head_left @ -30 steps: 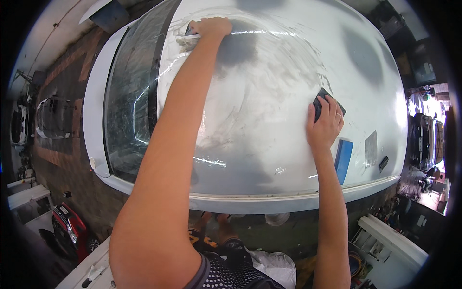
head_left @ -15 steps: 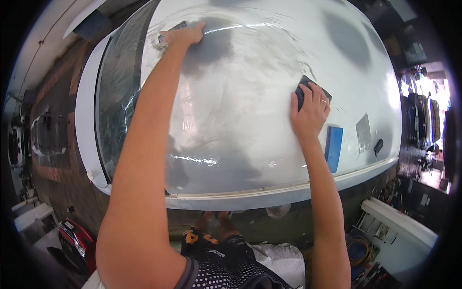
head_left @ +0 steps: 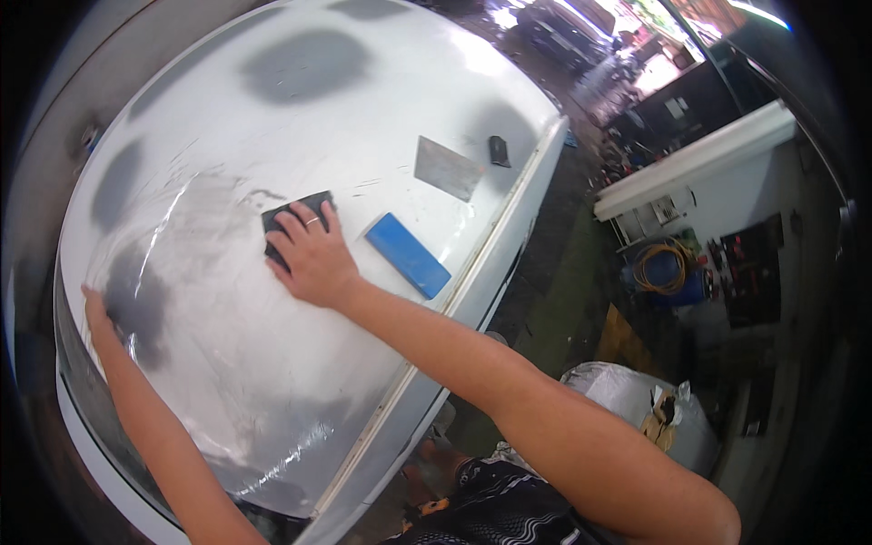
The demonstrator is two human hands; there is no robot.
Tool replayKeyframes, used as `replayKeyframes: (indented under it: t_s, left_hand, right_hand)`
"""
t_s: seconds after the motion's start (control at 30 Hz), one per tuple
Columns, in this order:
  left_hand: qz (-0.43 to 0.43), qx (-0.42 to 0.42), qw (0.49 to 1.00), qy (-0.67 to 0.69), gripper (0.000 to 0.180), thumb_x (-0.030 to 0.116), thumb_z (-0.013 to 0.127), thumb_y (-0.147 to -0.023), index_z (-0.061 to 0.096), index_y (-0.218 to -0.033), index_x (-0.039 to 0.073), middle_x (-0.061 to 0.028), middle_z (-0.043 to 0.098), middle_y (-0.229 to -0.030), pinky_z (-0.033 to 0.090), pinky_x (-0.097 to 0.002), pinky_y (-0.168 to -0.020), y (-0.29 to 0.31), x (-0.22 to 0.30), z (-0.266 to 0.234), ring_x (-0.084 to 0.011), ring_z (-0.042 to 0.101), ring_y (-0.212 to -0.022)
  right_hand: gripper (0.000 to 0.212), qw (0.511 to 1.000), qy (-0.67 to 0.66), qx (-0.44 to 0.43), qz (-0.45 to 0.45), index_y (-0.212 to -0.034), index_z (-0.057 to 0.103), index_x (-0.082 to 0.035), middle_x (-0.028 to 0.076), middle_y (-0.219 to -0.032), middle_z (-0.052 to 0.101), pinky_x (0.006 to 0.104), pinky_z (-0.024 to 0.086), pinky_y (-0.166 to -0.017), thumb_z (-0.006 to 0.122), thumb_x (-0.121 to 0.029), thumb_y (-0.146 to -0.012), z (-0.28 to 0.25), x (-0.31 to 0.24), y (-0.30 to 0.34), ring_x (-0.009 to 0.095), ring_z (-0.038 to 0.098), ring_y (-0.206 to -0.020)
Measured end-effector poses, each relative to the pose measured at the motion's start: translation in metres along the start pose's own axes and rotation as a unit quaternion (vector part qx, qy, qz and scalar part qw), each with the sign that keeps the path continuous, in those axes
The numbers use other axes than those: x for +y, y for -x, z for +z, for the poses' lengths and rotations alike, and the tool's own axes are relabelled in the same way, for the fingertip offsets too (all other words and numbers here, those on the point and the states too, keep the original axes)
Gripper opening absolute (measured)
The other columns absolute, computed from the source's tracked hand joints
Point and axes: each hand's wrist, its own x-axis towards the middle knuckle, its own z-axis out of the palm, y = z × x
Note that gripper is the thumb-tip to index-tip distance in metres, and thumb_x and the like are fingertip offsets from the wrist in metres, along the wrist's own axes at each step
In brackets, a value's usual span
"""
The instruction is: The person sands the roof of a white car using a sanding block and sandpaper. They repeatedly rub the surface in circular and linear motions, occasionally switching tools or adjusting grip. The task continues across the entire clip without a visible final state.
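My right hand (head_left: 313, 259) lies over a black sanding pad (head_left: 309, 202), its fingers bent across the top and a ring on one of them. The pad rests on a white car panel (head_left: 272, 354) with grey patches and wet, dark smears. Far to the left, my left hand (head_left: 94, 311) touches the panel near its edge by a grey patch. Its fingers are mostly hidden, and whether anything is under them cannot be seen. A blue rectangular block (head_left: 407, 255) lies on the panel to the right of my right hand.
A grey sheet (head_left: 447, 169) and a small black piece (head_left: 499, 151) lie farther back on the panel. Beyond its right edge are a white bench-like unit (head_left: 699, 159), a coiled yellow hose (head_left: 661, 266) and a silver-covered seat or bundle (head_left: 627, 400).
The view has swung to the right, so the panel now sits tilted at the left. My right hand stays on the black pad. The dark piece under my left hand no longer shows.
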Motion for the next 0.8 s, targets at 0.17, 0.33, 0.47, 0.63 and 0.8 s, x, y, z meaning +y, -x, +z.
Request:
replayKeyframes:
  t_s: [0.17, 0.33, 0.47, 0.63, 0.8]
  left_hand:
    - [-0.009, 0.010, 1.000, 0.011, 0.100, 0.077, 0.028, -0.098, 0.026, -0.163, 0.002, -0.0237, 0.024, -0.170, 0.004, -0.0549, -0.129, -0.003, 0.008, -0.002, -0.0427, 0.012, -0.159]
    - [-0.016, 0.012, 0.999, 0.031, 0.101, 0.075, 0.033, -0.098, 0.022, -0.163, -0.001, -0.0259, 0.022, -0.169, 0.003, -0.0563, -0.128, 0.003, 0.016, 0.004, -0.0456, 0.009, -0.158]
    - [-0.030, 0.022, 0.998, 0.052, 0.103, 0.074, 0.037, -0.097, 0.020, -0.163, -0.004, -0.0276, 0.020, -0.169, 0.002, -0.0575, -0.127, 0.004, 0.010, 0.001, -0.0479, 0.006, -0.158]
    - [-0.054, 0.048, 0.991, 0.109, 0.105, 0.072, 0.042, -0.097, 0.016, -0.163, -0.006, -0.0297, 0.018, -0.169, 0.000, -0.0589, -0.127, 0.001, -0.025, -0.013, -0.0507, 0.003, -0.157]
    - [-0.187, 0.092, 0.958, 0.196, 0.108, 0.070, 0.047, -0.097, 0.013, -0.163, -0.009, -0.0318, 0.017, -0.169, -0.001, -0.0604, -0.126, 0.053, 0.032, -0.019, -0.0536, 0.000, -0.157]
  right_hand:
    - [0.038, 1.000, -0.004, -0.002, 0.017, -0.124, 0.065, -0.013, 0.012, -0.139, 0.055, 0.0645, 0.029, -0.117, 0.066, -0.040, -0.097, -0.005, -0.007, 0.015, 0.035, 0.045, -0.140]
    - [0.039, 1.000, -0.003, -0.018, 0.024, -0.125, 0.064, -0.014, 0.012, -0.139, 0.055, 0.0645, 0.028, -0.118, 0.066, -0.040, -0.097, -0.008, -0.002, 0.017, 0.035, 0.044, -0.141]
    - [0.039, 0.999, -0.010, -0.030, 0.020, -0.124, 0.064, -0.014, 0.011, -0.140, 0.054, 0.0656, 0.027, -0.118, 0.067, -0.040, -0.096, -0.009, 0.000, 0.016, 0.035, 0.044, -0.141]
    - [0.030, 0.999, -0.022, 0.019, -0.014, -0.112, 0.068, -0.011, 0.013, -0.136, 0.061, 0.0674, 0.027, -0.116, 0.070, -0.031, -0.090, 0.017, -0.003, 0.000, 0.036, 0.049, -0.136]
    - [0.036, 0.999, 0.008, 0.033, -0.026, -0.120, 0.067, -0.012, 0.010, -0.134, 0.063, 0.0553, 0.036, -0.112, 0.075, -0.022, -0.086, 0.005, 0.001, 0.000, 0.033, 0.054, -0.132]
